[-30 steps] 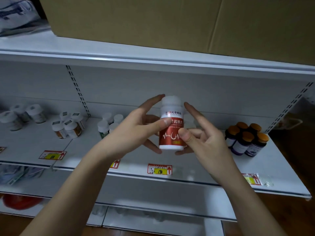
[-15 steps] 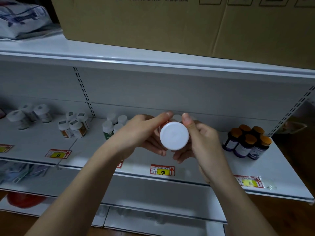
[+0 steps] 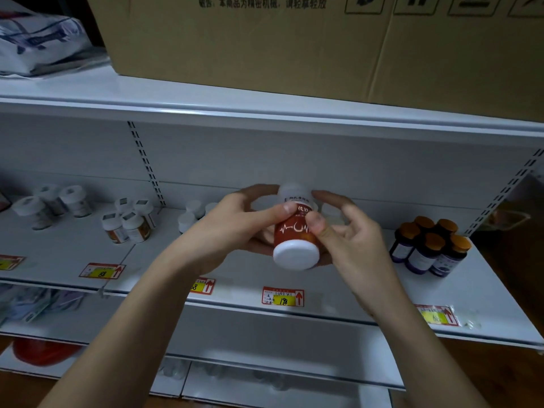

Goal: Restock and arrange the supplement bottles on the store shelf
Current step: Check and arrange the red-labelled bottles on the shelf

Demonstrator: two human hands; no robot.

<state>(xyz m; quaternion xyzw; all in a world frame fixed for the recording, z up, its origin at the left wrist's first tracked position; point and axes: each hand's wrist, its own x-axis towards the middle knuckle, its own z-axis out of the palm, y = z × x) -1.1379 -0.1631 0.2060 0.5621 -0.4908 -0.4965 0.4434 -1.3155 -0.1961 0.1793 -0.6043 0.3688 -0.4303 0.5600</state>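
Gripping tilted bottle (image 3: 295, 231), left hand (image 3: 232, 228) and right hand (image 3: 350, 240), thumbs on label.

Both forearms bare, no sleeves; hands (image 3: 294, 231) ungloved, short trimmed nails.

Red-labelled white bottle (image 3: 295, 231) with white heartbeat line, orange-capped purple-labelled bottles (image 3: 431, 245), tan cardboard box (image 3: 294, 45)

Dim lighting here: white metal shelving (image 3: 265, 113) with slotted uprights (image 3: 144, 163), brown wooden floor (image 3: 506, 375) underneath.
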